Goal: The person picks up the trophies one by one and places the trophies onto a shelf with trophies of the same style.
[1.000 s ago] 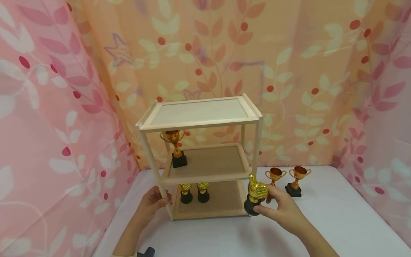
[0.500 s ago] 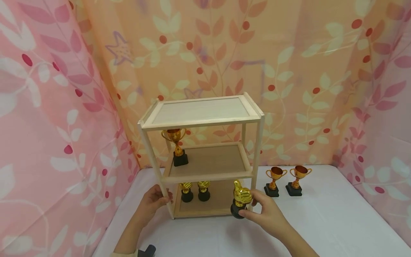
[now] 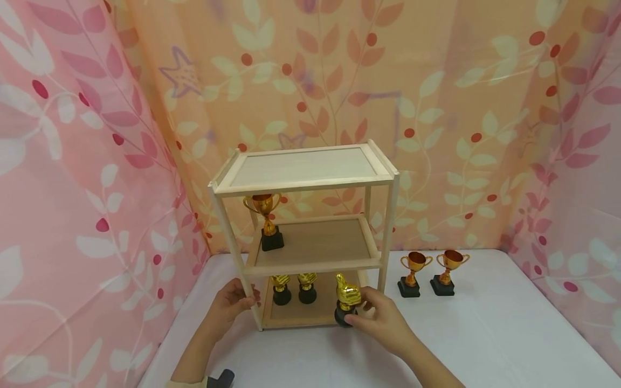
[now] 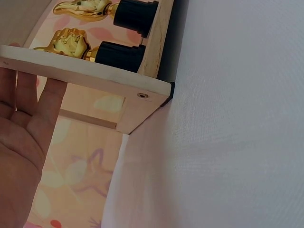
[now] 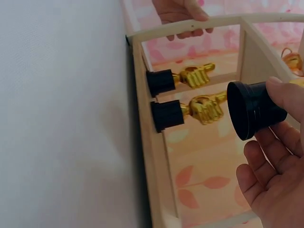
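A gold thumbs-up trophy [image 3: 348,295] is pinched between the thumb and fingers of my right hand [image 3: 383,323], at the front right of the bottom shelf. Its round black base [image 5: 259,107] shows its underside in the right wrist view. With thumb in front and fingers behind, my left hand [image 3: 232,303] grips the front left post [image 3: 228,231] of a pale wooden three-tier rack [image 3: 310,268]. Two similar thumbs-up trophies [image 3: 307,291] stand side by side at the left of the bottom shelf, their tops partly hidden by the middle shelf's edge.
A gold cup trophy [image 3: 267,221] stands at the left of the middle shelf. Two smaller cup trophies [image 3: 410,274] stand on the white-covered table [image 3: 509,323] right of the rack. Floral curtains [image 3: 451,108] enclose the back and sides. A dark object [image 3: 224,378] lies near my left wrist.
My right hand has carried the thumbs-up trophy leftward, from beside the rack's right post to the front of the bottom shelf. My left hand has stayed on the post.
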`<state>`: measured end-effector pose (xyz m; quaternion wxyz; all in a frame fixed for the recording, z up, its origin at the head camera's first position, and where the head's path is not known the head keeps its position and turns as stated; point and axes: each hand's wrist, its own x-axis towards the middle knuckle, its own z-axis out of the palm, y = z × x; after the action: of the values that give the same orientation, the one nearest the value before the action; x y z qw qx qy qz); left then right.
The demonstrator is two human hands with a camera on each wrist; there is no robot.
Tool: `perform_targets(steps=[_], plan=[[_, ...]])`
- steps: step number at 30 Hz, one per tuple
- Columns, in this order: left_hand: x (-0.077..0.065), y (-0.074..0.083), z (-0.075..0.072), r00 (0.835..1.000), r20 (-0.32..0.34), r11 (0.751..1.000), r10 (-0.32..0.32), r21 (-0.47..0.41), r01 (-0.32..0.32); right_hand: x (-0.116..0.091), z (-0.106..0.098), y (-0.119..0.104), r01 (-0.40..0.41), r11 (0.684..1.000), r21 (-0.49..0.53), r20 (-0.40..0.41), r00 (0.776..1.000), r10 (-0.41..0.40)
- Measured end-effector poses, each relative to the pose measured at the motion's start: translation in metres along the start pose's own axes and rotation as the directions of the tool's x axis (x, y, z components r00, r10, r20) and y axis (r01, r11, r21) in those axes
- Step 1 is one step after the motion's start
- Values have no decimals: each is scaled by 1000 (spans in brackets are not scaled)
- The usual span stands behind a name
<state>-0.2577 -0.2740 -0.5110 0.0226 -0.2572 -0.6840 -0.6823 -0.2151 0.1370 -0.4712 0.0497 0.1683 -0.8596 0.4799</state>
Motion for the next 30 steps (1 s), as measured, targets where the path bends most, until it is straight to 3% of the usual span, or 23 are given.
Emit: perform_targets(steps=[16,30], plan=[[0,1,0,1000,1,1000,-8,16,8,25,33,14,-61,997,44,-26,998,62],[0,1,-1,1000,0,1000,-14,23,14,46,46,31,-33,999,16,-62,998,34]])
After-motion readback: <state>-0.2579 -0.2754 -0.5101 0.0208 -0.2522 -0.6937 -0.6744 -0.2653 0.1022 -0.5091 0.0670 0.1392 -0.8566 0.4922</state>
